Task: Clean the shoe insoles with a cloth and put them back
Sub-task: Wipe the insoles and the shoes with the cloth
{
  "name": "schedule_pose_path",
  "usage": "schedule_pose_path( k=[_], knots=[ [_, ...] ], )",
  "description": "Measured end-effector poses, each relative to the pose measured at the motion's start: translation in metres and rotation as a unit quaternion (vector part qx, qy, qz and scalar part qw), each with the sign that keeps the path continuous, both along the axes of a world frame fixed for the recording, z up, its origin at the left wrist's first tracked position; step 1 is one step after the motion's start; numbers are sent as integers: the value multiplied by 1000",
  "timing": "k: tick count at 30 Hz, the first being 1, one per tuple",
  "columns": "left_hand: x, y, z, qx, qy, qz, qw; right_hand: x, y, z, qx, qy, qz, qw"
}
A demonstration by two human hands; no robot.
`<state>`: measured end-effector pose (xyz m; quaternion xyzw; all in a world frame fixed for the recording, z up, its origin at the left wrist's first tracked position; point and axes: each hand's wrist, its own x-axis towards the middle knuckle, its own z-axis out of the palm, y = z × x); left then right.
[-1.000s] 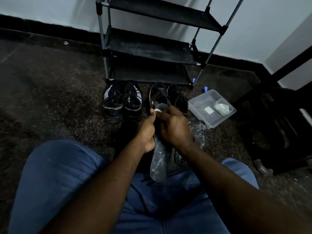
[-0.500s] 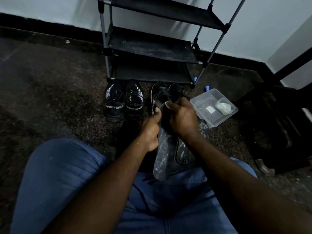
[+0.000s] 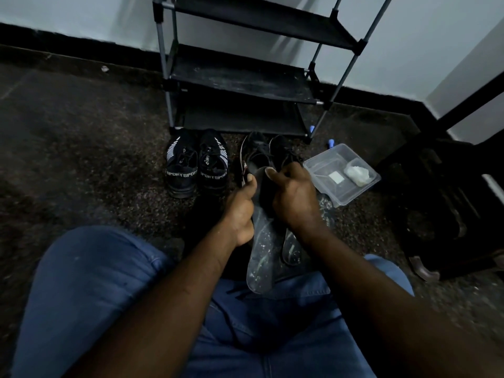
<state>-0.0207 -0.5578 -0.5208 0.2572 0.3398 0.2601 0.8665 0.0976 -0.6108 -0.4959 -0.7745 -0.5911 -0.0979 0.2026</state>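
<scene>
Just in front of the black fabric-shelved, metal-framed shoe rack [image 3: 240,77], a person sits on the dark speckled floor [image 3: 95,145] with blue-jeaned legs [image 3: 95,282] spread. Both hands hold a long grey foam insole [image 3: 259,257] between the knees. The insole stands nearly upright, its toe end pointing at the rack and its heel resting against the lap.

The left hand [image 3: 240,211] grips the insole's left edge, thumb pressed on the face, probably to steady it. The right hand [image 3: 296,197] curls over the top end, thumb on the surface. In this dim light it cannot be told whether a cloth sits under those fingers.

A second grey insole [image 3: 291,248] lies flat on the floor, further from the rack than the right hand and apparently waiting its turn. The plain black lace-up shoes [image 3: 257,154] stand at the rack's foot, just beyond the fingertips. That puts them close for refitting.

A pair of black trainers lettered SPORT [image 3: 196,167] stands at the rack's left leg. A clear plastic tray [image 3: 324,170] off its right leg holds a whitish crumpled cloth [image 3: 357,174].

Open floor lies left of the rack. On its right side the tray's near corner crowds the right wrist, so reaching there looks tighter.
</scene>
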Motion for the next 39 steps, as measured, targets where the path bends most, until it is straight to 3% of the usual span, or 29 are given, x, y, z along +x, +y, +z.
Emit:
schedule_pose_path(
  k=[4,8,12,16,20,24,27,31,34,39],
  knots=[
    [-1,2,-6,-21,-8,16,1000,-18,-10,-5,-27,-42,114,992],
    [1,2,-4,-25,-7,-12,1000,-6,-9,-3,-1,12,1,1000],
    [-2,7,-10,-53,-13,-6,999,-27,-21,-5,-38,-17,120,992],
    [0,6,-6,-55,-18,-11,998,-12,-22,-5,-2,29,1,1000],
    [-4,10,-9,-73,-20,2,997,-28,-35,-9,-44,-1,98,994],
    [-4,12,-4,-81,-17,3,997,-13,-39,-11,-9,42,32,999],
    [-5,15,-10,-102,-24,8,994,-26,-47,-14,-23,18,78,996],
    [-3,14,-6,-92,-25,10,995,-16,-45,-12,1,47,19,999],
    [-6,14,-5,-92,-38,7,995,-24,-45,-12,-24,26,79,996],
    [-7,11,-3,-79,-64,-11,995,-18,-40,-9,10,67,19,998]
  ],
)
